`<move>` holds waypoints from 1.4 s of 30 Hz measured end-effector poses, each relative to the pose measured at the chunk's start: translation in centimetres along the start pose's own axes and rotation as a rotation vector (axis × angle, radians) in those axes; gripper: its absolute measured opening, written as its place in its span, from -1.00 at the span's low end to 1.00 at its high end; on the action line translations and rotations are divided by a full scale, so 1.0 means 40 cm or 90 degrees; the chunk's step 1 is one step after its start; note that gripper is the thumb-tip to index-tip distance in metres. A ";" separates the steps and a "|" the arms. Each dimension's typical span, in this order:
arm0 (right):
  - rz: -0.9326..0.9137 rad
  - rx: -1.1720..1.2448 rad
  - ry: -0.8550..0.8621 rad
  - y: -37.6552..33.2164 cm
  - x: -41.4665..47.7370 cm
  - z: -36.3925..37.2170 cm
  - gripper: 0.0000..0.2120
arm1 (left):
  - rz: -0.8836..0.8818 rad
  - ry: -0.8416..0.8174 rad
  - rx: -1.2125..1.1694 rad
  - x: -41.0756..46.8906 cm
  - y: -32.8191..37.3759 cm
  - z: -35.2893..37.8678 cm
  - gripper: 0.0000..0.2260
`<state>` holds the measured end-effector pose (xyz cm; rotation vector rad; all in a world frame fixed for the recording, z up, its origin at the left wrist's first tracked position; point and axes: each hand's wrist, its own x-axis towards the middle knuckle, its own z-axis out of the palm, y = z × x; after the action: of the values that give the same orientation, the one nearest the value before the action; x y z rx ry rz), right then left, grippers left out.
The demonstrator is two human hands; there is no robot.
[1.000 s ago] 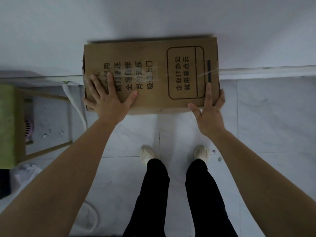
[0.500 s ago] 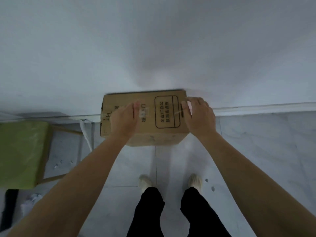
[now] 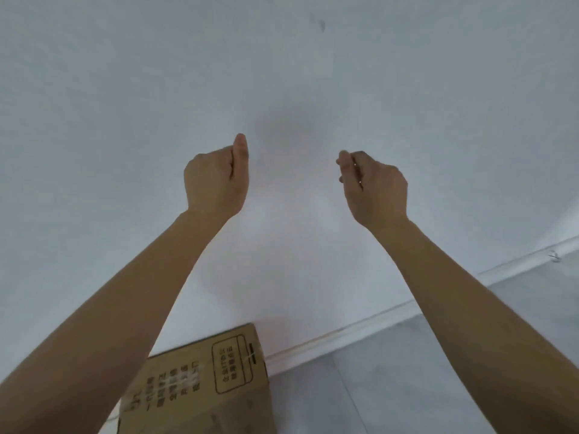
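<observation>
A brown cardboard box (image 3: 200, 389) with black printed characters and clear tape on top stands on the floor against the white wall, at the bottom of the view below my left forearm. Both my hands are raised high in front of the wall, well above the box and apart from it. My left hand (image 3: 216, 180) is curled into a fist with the thumb lying along the top and holds nothing. My right hand (image 3: 376, 189) also has its fingers curled inward, with nothing visible in it.
A plain white wall (image 3: 282, 73) fills most of the view. A white baseboard (image 3: 360, 327) runs along its foot to the right of the box. Grey marble-like floor tiles (image 3: 438, 371) lie at the lower right.
Both hands have left the top of the box and risen in front of the wall, fingers curling in. The view has tilted up, so the box now sits at the bottom edge.
</observation>
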<state>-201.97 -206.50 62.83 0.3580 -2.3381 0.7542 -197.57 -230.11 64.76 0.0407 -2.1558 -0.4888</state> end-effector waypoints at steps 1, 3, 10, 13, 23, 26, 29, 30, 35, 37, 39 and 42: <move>0.020 -0.031 0.038 0.018 -0.019 -0.070 -0.48 | 0.028 0.011 -0.035 0.011 0.053 0.005 -0.49; 0.074 -0.069 0.098 0.059 -0.081 -0.180 -0.44 | 0.066 0.008 -0.089 0.009 0.148 0.029 -0.49; 0.297 -0.376 0.078 0.234 -0.439 -0.600 -0.44 | 0.163 -0.185 -0.410 -0.217 0.603 0.148 -0.47; 0.391 -0.422 0.148 0.266 -0.581 -0.798 -0.50 | 0.201 -0.275 -0.514 -0.342 0.834 0.124 -0.48; 0.561 -0.537 0.350 0.441 -1.161 -1.343 -0.44 | 0.230 -0.565 -0.788 -0.860 1.531 -0.041 -0.64; 0.592 -0.552 0.393 0.496 -1.305 -1.524 -0.50 | 0.265 -0.567 -0.833 -0.998 1.756 -0.118 -0.63; 0.620 -0.581 0.417 0.546 -1.438 -1.702 -0.56 | 0.298 -0.583 -0.849 -1.137 1.968 -0.183 -0.66; 0.622 -0.582 0.420 0.556 -1.472 -1.742 -0.58 | 0.300 -0.596 -0.858 -1.170 2.014 -0.192 -0.65; 0.708 -0.571 0.448 0.666 -1.657 -1.949 -0.47 | 0.377 -0.656 -0.882 -1.354 2.283 -0.192 -0.62; 0.740 -0.565 0.469 0.721 -1.709 -2.018 -0.52 | 0.383 -0.658 -0.903 -1.415 2.394 -0.178 -0.58; 0.785 -0.553 0.488 0.776 -1.755 -2.076 -0.59 | 0.410 -0.674 -0.909 -1.485 2.509 -0.162 -0.52; 0.837 -0.613 0.486 0.876 -1.826 -2.201 -0.54 | 0.455 -0.738 -0.939 -1.598 2.713 -0.151 -0.52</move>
<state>-118.11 -121.52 55.18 -1.6673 -1.6401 0.0902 -138.53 -118.96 57.30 -2.1266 -1.9316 -1.7619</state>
